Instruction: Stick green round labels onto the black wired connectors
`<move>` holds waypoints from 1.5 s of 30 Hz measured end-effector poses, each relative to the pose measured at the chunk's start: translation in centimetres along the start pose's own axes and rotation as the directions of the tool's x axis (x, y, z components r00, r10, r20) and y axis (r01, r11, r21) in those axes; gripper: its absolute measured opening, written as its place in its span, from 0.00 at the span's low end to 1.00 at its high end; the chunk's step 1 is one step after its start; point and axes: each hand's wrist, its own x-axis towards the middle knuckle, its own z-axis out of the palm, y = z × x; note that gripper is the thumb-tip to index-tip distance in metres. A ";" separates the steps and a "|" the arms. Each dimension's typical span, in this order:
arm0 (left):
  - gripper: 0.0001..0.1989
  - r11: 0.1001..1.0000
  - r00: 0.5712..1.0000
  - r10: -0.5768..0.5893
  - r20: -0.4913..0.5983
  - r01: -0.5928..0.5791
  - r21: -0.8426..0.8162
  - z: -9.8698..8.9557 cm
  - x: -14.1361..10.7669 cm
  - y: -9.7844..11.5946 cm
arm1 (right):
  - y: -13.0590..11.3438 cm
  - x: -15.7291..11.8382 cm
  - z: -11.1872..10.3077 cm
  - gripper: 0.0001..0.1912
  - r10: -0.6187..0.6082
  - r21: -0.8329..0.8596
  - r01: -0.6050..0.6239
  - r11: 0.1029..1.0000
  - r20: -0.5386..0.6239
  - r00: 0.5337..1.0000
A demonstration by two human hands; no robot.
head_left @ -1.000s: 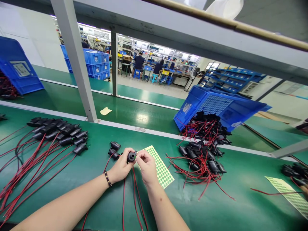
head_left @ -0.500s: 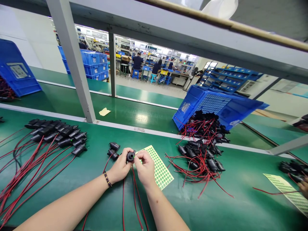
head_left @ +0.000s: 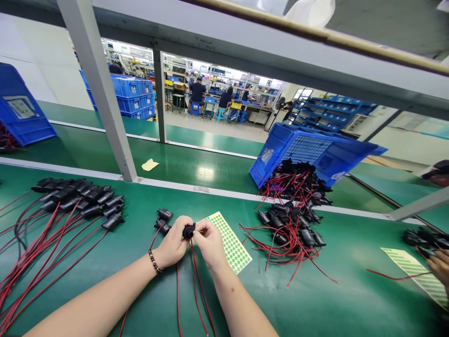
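My left hand [head_left: 174, 241] is closed around a small black pump [head_left: 188, 231], its round nozzle end facing me. Thumb and finger of my right hand [head_left: 209, 241] are pinched together against the pump's right side; whatever is between them is hidden. Red wires [head_left: 196, 285] hang down below my hands over the green bench. Just behind my right hand lies a pale yellow sheet of green dot stickers [head_left: 233, 245]. Two more black pumps [head_left: 163, 221] rest just left of my left hand.
Many black pumps [head_left: 80, 196] with long red wires lie at the left. On the right, another pile [head_left: 293, 224] spills from a tipped blue crate [head_left: 268, 157]. A grey post [head_left: 105, 93] rises ahead. Another person's hand [head_left: 440, 267] is at the far right near a sticker sheet [head_left: 417, 271].
The pump has tilted slightly in my left hand, its nozzle turned lower. A green dot seen by my right fingertips is no longer visible. The whole view has shifted a little.
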 end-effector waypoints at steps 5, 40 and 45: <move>0.16 0.998 0.996 -0.026 0.087 0.030 -0.051 -0.4 0.3 0.6 | -0.1 0.3 -0.3 0.05 0.110 0.155 -0.116 0.981 0.047 0.993; 0.15 0.529 0.796 -0.506 -0.334 0.591 0.609 -19.4 1.1 -4.0 | 0.6 1.6 -1.7 0.08 0.200 0.159 -0.216 0.963 0.111 0.973; 0.14 0.372 0.763 -0.512 -0.395 0.611 0.698 -22.5 0.2 -6.5 | 0.7 1.8 -2.1 0.08 0.198 0.157 -0.210 0.965 0.090 0.976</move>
